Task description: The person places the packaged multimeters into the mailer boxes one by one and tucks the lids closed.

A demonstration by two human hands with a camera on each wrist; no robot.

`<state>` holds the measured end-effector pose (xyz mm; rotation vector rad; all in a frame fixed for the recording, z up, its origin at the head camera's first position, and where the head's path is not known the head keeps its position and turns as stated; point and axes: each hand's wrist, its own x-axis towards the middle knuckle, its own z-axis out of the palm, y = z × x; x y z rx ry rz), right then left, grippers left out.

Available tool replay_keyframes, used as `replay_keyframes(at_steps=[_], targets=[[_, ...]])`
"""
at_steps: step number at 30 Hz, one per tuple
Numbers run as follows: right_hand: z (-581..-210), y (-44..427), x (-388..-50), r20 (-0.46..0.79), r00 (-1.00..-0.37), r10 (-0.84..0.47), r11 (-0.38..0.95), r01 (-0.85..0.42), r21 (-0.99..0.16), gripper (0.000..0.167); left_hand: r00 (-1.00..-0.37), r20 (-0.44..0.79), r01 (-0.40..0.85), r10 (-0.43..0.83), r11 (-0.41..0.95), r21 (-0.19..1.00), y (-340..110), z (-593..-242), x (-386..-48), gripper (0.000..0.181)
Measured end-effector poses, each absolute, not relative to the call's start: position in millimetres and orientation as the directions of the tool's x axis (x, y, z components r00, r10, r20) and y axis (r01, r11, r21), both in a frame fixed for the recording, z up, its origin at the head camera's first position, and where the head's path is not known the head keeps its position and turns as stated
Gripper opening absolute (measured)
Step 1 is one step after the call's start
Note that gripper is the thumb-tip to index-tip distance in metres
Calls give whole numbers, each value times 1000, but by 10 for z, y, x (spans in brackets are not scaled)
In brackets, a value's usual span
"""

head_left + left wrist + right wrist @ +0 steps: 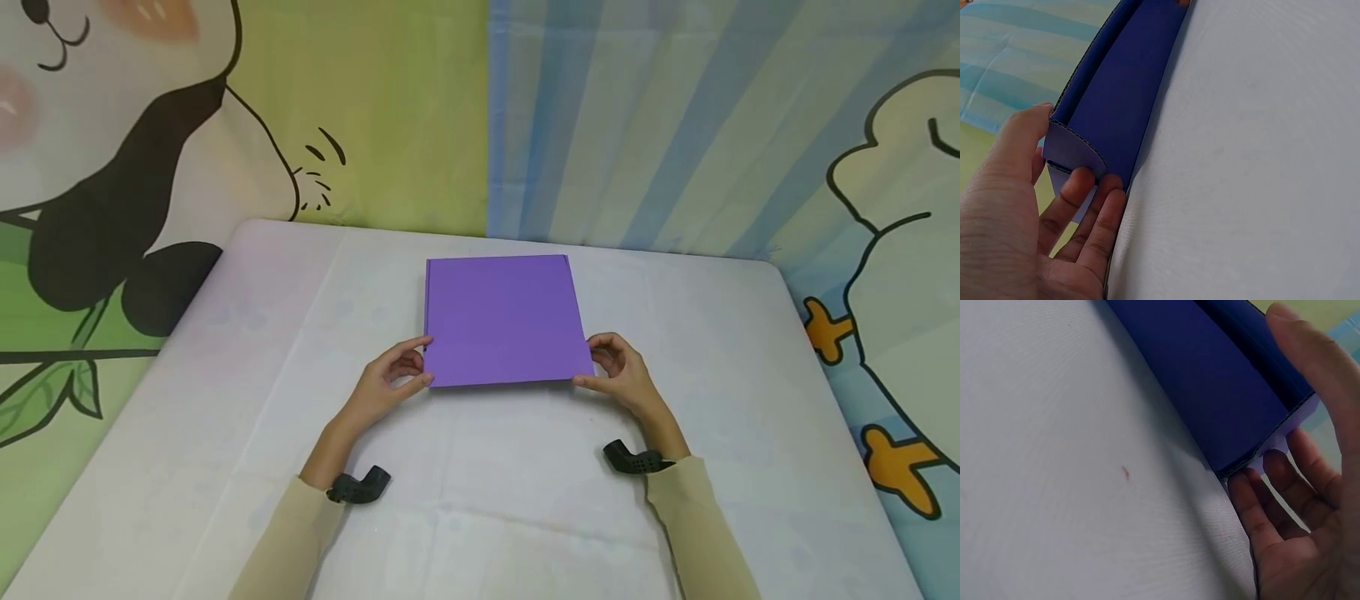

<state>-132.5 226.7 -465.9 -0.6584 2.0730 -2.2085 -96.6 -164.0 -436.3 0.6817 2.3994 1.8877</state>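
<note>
A flat purple cardboard box (506, 321) lies on the white-covered table, in the middle of the head view. My left hand (390, 379) holds its near left corner, the thumb at the lid's front edge and the other fingers by the side. At the near right corner my right hand (618, 371) grips in much the same way. In the left wrist view the box's front wall (1125, 94) shows beneath the lid edge, with a dark gap between them and a curved side flap (1075, 147). The right wrist view shows that gap too, above the front wall (1191, 381). The box's inside is hidden.
The white tablecloth (480, 517) spreads around the box. Behind the table hangs a printed cloth (637, 125) with stripes and cartoon animals. A black wrist mount (360, 485) sits on the left wrist, another black mount (637, 458) on the right.
</note>
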Motion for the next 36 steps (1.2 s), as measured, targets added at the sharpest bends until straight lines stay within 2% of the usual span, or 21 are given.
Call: replay_keyframes(at_steps=[7, 16, 25, 30, 36], targets=[[-4635, 2290, -1323, 278, -909, -311, -138, -247, -959, 50, -905, 251, 324, 343, 173, 930, -1635, -4391, -978, 56], [-4620, 2335, -1313, 227, -912, -342, -89, -210, -974, 51, -911, 246, 311, 332, 160, 937, -1622, -4406, -975, 56], [-4650, 2357, -1307, 281, -888, -364, -78, -271, -959, 48, -910, 231, 300, 345, 161, 940, -1618, -4444, -993, 55], [-4655, 2343, -1301, 274, -890, -364, -98, -256, -962, 50, -915, 215, 287, 340, 175, 942, -1666, -4606, -1050, 58], [-4655, 2337, -1307, 280, -883, -376, -148, -241, -959, 46, -920, 214, 278, 329, 162, 947, -1705, -4624, -1054, 57]])
